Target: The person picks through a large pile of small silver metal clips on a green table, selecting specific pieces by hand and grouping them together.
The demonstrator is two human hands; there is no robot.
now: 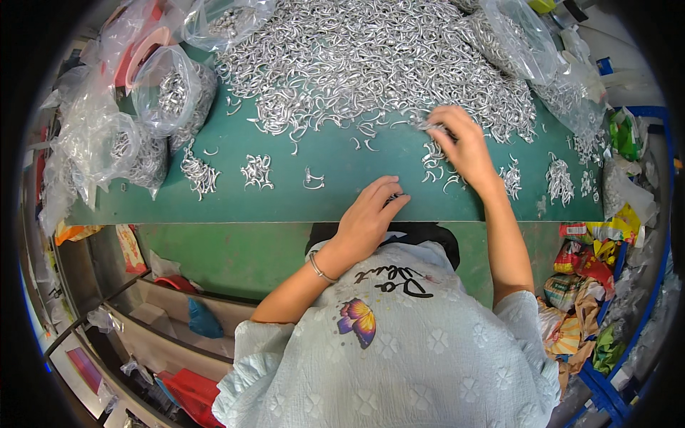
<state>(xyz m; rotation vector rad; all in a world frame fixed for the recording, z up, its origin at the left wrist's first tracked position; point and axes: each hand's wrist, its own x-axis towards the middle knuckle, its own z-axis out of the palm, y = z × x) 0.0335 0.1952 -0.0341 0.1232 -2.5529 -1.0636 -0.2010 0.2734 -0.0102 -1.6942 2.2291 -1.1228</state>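
A wide heap of small, shiny, curved metal pieces (371,57) covers the far part of the green tabletop (235,203). At the heap's near edge, my right hand (464,146) has its fingers curled over a few pieces, with the thumb opposite. Just below it lies a loose cluster of pieces (432,162). My left hand (369,214) rests at the table's front edge, fingers bent and drawn together. Something small and dark shows under its fingertips, too hidden to name. Left of that hand sit a few pieces (312,178) and two small piles (257,172), (200,175).
Clear plastic bags of metal parts (175,96) crowd the table's left side. Another filled bag (514,43) leans at the far right. More small piles (560,178) lie along the right front. Colourful packets (571,257) stand beside the table, and a shelf (178,314) is at lower left.
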